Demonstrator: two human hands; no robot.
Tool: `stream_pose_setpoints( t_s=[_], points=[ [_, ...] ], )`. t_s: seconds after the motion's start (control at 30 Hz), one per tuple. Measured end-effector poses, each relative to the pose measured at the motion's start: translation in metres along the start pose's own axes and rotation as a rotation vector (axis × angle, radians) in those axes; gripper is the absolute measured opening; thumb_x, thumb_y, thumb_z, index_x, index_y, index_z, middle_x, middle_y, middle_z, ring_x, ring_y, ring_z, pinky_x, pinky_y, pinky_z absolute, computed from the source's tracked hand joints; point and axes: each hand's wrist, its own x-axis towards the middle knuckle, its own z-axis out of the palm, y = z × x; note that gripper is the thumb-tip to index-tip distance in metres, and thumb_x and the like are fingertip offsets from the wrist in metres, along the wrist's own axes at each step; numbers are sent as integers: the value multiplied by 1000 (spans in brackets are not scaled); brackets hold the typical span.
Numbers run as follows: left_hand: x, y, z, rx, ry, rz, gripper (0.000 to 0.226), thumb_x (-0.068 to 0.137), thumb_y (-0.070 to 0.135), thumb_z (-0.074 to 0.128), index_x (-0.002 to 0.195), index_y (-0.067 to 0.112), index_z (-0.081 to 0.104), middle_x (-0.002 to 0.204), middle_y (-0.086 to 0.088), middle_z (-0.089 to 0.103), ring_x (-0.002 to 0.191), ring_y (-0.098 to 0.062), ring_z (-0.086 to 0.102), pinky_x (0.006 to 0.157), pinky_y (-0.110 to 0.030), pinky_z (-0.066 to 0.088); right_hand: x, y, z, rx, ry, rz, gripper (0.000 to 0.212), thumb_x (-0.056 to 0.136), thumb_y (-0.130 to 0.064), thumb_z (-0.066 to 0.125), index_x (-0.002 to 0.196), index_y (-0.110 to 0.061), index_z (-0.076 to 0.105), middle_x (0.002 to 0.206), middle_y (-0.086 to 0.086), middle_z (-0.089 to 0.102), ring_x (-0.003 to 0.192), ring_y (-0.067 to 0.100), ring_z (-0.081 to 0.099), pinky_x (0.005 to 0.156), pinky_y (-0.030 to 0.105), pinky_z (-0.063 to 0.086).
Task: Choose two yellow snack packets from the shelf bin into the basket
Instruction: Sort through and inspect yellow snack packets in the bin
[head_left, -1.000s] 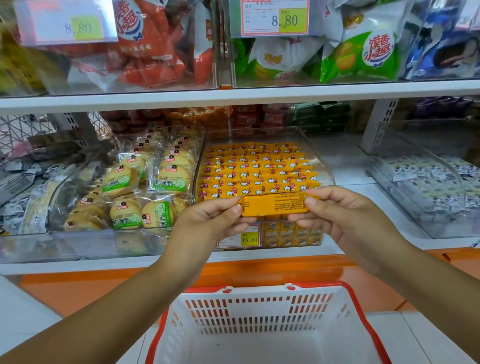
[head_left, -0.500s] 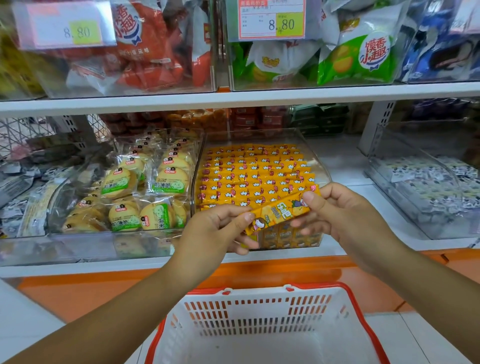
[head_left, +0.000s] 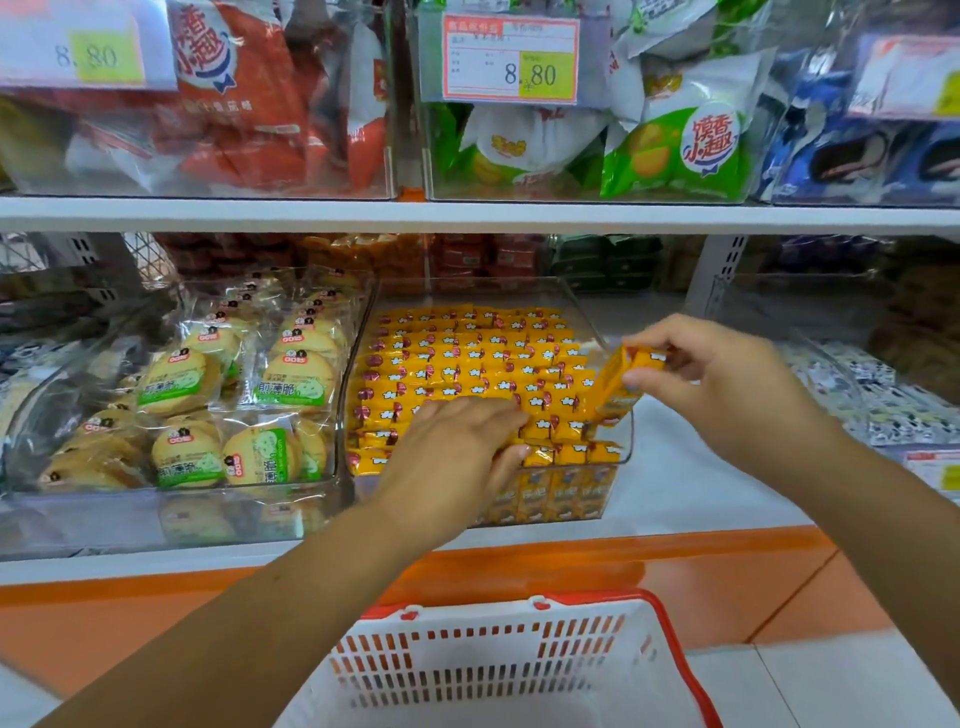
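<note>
Centre right of frame, the right hand (head_left: 727, 384) pinches one yellow snack packet (head_left: 618, 387) by its end over the shelf bin (head_left: 584, 314). The left hand (head_left: 457, 447) lies flat on the stacked packets (head_left: 467, 364). The wrappers look light, crinkly and likely slippery, best gripped at the ends. The basket (head_left: 467, 670) sits at lower centre.

shelving: white boards (head_left: 467, 215) | base: orange kickboard (head_left: 675, 577) | floor: pale tiles (head_left: 831, 686) | light: bright, even

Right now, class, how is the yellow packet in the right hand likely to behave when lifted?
The yellow packet is probably light: the right hand pinches it with fingertips alone. It seems stiff, holding its bar shape while tilted. Its glossy wrapper may slip.
</note>
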Motion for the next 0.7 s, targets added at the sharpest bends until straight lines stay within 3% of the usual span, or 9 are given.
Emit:
stream_pose_setpoints(
  t_s=[0.07,0.13,0.2,0.27,0.4,0.57,0.7],
  points=[
    [-1,-3,4,21,8,17,44,104,46,37,144,33,49,150,15,47,138,-10,38,109,-31,23,4,4,7,-121,-122,-6,18,90,-25,71,107,-31,68,89,-7,62,77,2,54,64,9,38],
    [-2,-5,5,4,10,22,42,104,45,40,142,33,52,148,14,49,137,-11,41,109,-32,25,8,10,15,-194,-236,4,24,92,-25,68,116,-24,69,98,-4,62,88,7,55,65,10,33],
    [-4,-6,6,-2,19,30,41,103,43,43,140,32,54,148,13,50,136,-13,44,108,-34,27,11,13,23,-304,-337,-35,29,96,-27,62,125,-23,67,122,-5,58,117,14,47,85,14,30],
    [-5,-7,7,8,21,38,42,103,43,42,142,32,52,151,13,46,137,-14,43,108,-35,28,12,17,29,-365,-366,-54,31,100,-29,55,130,-25,64,136,-7,50,128,11,35,94,19,25],
    [-4,-9,8,66,12,121,47,104,47,37,148,32,44,157,15,35,141,-11,38,109,-32,21,10,22,34,-349,-225,-62,21,100,-26,56,112,-23,72,125,-8,59,104,5,40,81,21,28],
    [-1,-11,9,104,-24,169,48,105,49,30,151,35,36,158,18,32,145,-7,29,109,-28,10,11,18,43,-586,-369,-112,33,106,-34,40,108,-28,72,119,-8,57,104,14,44,82,28,38],
    [-1,-11,9,72,-41,159,48,105,49,29,152,37,35,159,19,30,145,-7,27,111,-29,13,7,13,52,-405,-138,-85,27,98,-42,55,113,-29,72,111,-4,64,106,19,45,85,32,39]
  ],
)
